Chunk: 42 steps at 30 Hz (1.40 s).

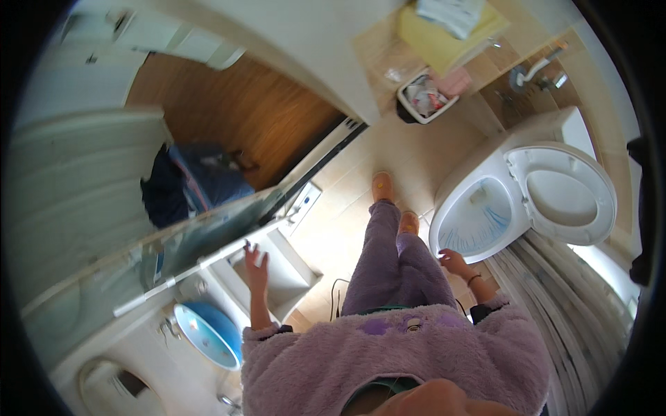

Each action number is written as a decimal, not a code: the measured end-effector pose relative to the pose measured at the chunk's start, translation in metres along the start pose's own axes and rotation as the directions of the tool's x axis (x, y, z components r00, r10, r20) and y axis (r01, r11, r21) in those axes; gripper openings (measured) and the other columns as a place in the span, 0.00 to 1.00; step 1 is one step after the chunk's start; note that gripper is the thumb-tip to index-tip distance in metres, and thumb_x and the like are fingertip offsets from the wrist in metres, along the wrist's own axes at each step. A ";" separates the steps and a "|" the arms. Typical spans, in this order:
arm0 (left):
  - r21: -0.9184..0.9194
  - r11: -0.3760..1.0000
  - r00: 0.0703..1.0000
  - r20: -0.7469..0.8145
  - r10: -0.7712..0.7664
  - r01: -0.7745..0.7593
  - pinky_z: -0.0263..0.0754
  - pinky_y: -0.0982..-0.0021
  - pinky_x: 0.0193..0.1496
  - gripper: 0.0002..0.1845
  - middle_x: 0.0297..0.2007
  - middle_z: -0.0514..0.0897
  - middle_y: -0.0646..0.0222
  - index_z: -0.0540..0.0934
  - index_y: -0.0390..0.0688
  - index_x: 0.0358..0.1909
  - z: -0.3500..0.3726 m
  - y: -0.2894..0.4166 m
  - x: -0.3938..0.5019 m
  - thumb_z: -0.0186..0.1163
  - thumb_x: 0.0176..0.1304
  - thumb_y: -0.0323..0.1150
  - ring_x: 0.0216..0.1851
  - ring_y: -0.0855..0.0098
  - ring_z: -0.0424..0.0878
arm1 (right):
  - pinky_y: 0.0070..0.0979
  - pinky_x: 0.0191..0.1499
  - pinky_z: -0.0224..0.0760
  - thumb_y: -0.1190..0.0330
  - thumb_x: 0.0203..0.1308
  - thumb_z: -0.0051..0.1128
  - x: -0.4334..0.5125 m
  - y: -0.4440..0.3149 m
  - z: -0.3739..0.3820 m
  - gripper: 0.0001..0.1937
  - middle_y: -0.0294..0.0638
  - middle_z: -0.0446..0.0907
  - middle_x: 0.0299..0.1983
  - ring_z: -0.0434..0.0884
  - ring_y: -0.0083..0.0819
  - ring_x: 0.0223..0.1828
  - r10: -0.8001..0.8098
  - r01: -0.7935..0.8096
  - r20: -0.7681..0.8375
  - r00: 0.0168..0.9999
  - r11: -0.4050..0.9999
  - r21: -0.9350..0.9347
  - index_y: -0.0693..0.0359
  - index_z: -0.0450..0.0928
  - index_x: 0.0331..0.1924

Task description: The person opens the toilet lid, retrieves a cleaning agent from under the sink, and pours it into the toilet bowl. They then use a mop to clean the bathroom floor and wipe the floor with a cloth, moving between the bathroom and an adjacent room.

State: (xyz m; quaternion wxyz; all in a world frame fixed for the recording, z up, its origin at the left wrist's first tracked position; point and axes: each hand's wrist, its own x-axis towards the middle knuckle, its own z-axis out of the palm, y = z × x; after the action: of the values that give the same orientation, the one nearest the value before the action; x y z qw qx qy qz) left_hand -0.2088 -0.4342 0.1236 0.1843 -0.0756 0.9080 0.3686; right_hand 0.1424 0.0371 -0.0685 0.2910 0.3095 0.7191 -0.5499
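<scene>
My left hand is raised with its fingers apart, over or beside a white open shelf unit; whether it touches the unit I cannot tell. My right hand hangs near the front rim of a white toilet, with its fingers loosely bent and nothing visible in them. Blue streaks of liquid run down the inside of the toilet bowl. Seat and lid are raised against the tank.
A blue wash basin stands at lower left. Beyond the toilet is a waste bin full of litter. A grey striped curtain hangs at right. Dark clothing shows by the doorway. A thin cable lies near my legs.
</scene>
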 end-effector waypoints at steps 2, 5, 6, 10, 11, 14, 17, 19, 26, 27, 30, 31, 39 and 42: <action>-0.117 0.993 0.972 -0.232 -0.032 0.005 0.59 0.62 0.65 0.40 0.66 0.64 0.51 0.52 0.44 0.72 -0.053 -0.023 -0.027 0.60 0.61 0.28 0.64 0.59 0.66 | 0.33 0.41 0.75 0.65 0.55 0.57 -0.025 0.026 -0.015 0.16 0.48 0.83 0.33 0.83 0.39 0.36 0.080 -0.090 -0.106 0.991 0.991 -0.098 0.61 0.78 0.47; -0.119 0.993 0.844 -0.535 -0.050 -0.017 0.56 0.61 0.67 0.40 0.68 0.59 0.52 0.52 0.42 0.72 -0.133 -0.036 -0.058 0.61 0.61 0.29 0.67 0.57 0.61 | 0.32 0.37 0.76 0.67 0.56 0.56 -0.047 0.050 -0.031 0.13 0.48 0.83 0.32 0.83 0.38 0.34 0.198 -0.209 -0.123 0.972 0.975 -0.078 0.63 0.77 0.45; -0.048 0.999 0.796 -0.605 -0.009 -0.025 0.55 0.61 0.68 0.40 0.69 0.58 0.52 0.51 0.42 0.72 -0.158 -0.036 -0.070 0.62 0.61 0.30 0.68 0.57 0.60 | 0.30 0.35 0.76 0.68 0.56 0.56 -0.050 0.051 -0.034 0.13 0.48 0.83 0.33 0.83 0.36 0.33 0.108 -0.112 -0.099 0.989 0.993 -0.032 0.63 0.77 0.45; -0.137 0.983 0.543 -0.838 -0.047 -0.126 0.51 0.61 0.69 0.44 0.70 0.54 0.53 0.49 0.41 0.72 -0.256 -0.030 -0.088 0.64 0.61 0.35 0.70 0.57 0.54 | 0.27 0.32 0.77 0.71 0.57 0.54 -0.029 0.024 -0.027 0.15 0.47 0.82 0.36 0.82 0.31 0.30 -0.014 0.012 -0.094 0.995 1.000 -0.024 0.66 0.76 0.48; -0.138 0.978 0.472 -0.880 -0.049 -0.158 0.50 0.61 0.69 0.44 0.70 0.53 0.53 0.48 0.40 0.72 -0.280 -0.032 -0.091 0.64 0.60 0.36 0.71 0.57 0.53 | 0.27 0.33 0.77 0.72 0.57 0.53 -0.021 0.011 -0.023 0.15 0.48 0.82 0.36 0.82 0.30 0.30 0.054 -0.058 -0.131 0.990 0.998 -0.027 0.67 0.76 0.48; -0.295 0.908 0.307 -0.930 -0.201 -0.298 0.50 0.61 0.70 0.47 0.71 0.51 0.52 0.45 0.38 0.72 -0.344 -0.041 -0.090 0.65 0.60 0.40 0.71 0.58 0.53 | 0.27 0.33 0.77 0.72 0.57 0.53 0.000 -0.036 0.007 0.15 0.47 0.82 0.36 0.82 0.30 0.30 -0.027 0.024 -0.120 0.992 0.999 -0.021 0.68 0.75 0.48; -0.456 0.814 0.408 -0.861 -0.303 -0.360 0.48 0.62 0.71 0.50 0.71 0.49 0.50 0.43 0.36 0.72 -0.396 -0.050 -0.072 0.66 0.58 0.42 0.71 0.57 0.52 | 0.26 0.33 0.75 0.72 0.60 0.52 0.008 -0.092 0.050 0.14 0.47 0.82 0.35 0.82 0.30 0.30 -0.163 0.146 -0.062 0.985 0.964 -0.223 0.67 0.75 0.50; -0.479 0.785 0.526 -0.817 -0.235 -0.394 0.46 0.63 0.71 0.53 0.71 0.48 0.49 0.42 0.37 0.72 -0.425 -0.054 -0.054 0.67 0.57 0.46 0.71 0.57 0.51 | 0.23 0.32 0.73 0.71 0.60 0.52 0.005 -0.132 0.081 0.15 0.43 0.81 0.35 0.80 0.27 0.29 -0.212 0.214 0.035 0.977 0.968 -0.131 0.66 0.74 0.50; -0.635 0.648 0.682 -0.692 -0.236 -0.420 0.56 0.60 0.64 0.42 0.60 0.66 0.56 0.59 0.37 0.64 -0.482 -0.062 0.011 0.68 0.53 0.45 0.63 0.61 0.63 | 0.26 0.39 0.76 0.69 0.60 0.56 -0.036 -0.238 0.145 0.16 0.46 0.82 0.33 0.83 0.31 0.34 -0.312 0.343 0.150 0.938 0.893 -0.292 0.65 0.75 0.51; -0.689 0.622 0.711 -0.642 -0.287 -0.371 0.59 0.61 0.62 0.38 0.57 0.70 0.58 0.64 0.37 0.61 -0.485 -0.062 0.014 0.68 0.54 0.45 0.60 0.63 0.66 | 0.27 0.40 0.76 0.69 0.60 0.56 -0.043 -0.242 0.148 0.16 0.46 0.82 0.33 0.83 0.31 0.35 -0.314 0.339 0.132 0.940 0.903 -0.265 0.66 0.75 0.51; -0.654 0.574 0.740 -0.662 -0.118 -0.493 0.72 0.64 0.45 0.12 0.31 0.80 0.68 0.75 0.41 0.38 -0.470 -0.053 0.004 0.66 0.57 0.34 0.33 0.68 0.79 | 0.27 0.41 0.76 0.69 0.60 0.57 -0.059 -0.247 0.154 0.16 0.47 0.82 0.34 0.83 0.31 0.35 -0.309 0.334 0.133 0.942 0.908 -0.253 0.66 0.75 0.51; -0.632 0.589 0.777 -0.629 -0.010 -0.504 0.73 0.64 0.43 0.10 0.28 0.80 0.68 0.75 0.41 0.35 -0.459 -0.048 -0.008 0.65 0.58 0.33 0.30 0.69 0.80 | 0.27 0.41 0.76 0.69 0.59 0.57 -0.062 -0.247 0.156 0.16 0.47 0.82 0.34 0.83 0.31 0.35 -0.278 0.305 0.137 0.951 0.916 -0.260 0.66 0.75 0.51; -0.603 0.411 0.690 -0.352 0.632 -0.684 0.70 0.67 0.27 0.15 0.22 0.77 0.69 0.73 0.41 0.30 -0.270 0.038 -0.178 0.70 0.50 0.35 0.23 0.72 0.74 | 0.41 0.60 0.69 0.47 0.64 0.51 -0.051 -0.325 0.289 0.35 0.50 0.69 0.58 0.72 0.42 0.59 -0.104 -0.330 0.800 0.591 0.874 0.357 0.59 0.55 0.67; -0.555 0.290 0.605 -0.549 0.576 -0.780 0.63 0.69 0.27 0.16 0.19 0.68 0.73 0.68 0.46 0.30 -0.273 0.077 -0.243 0.64 0.61 0.44 0.21 0.73 0.66 | 0.51 0.66 0.59 0.38 0.60 0.47 -0.070 -0.373 0.371 0.47 0.61 0.62 0.63 0.64 0.50 0.66 -0.088 -0.690 0.871 0.483 0.574 0.441 0.65 0.42 0.69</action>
State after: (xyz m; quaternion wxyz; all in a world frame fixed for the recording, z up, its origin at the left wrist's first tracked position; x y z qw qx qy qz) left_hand -0.0826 -0.5689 0.4478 -0.1536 0.2062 0.6224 0.7393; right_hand -0.0695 -0.4073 0.1285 0.5366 0.2408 0.1158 -0.8005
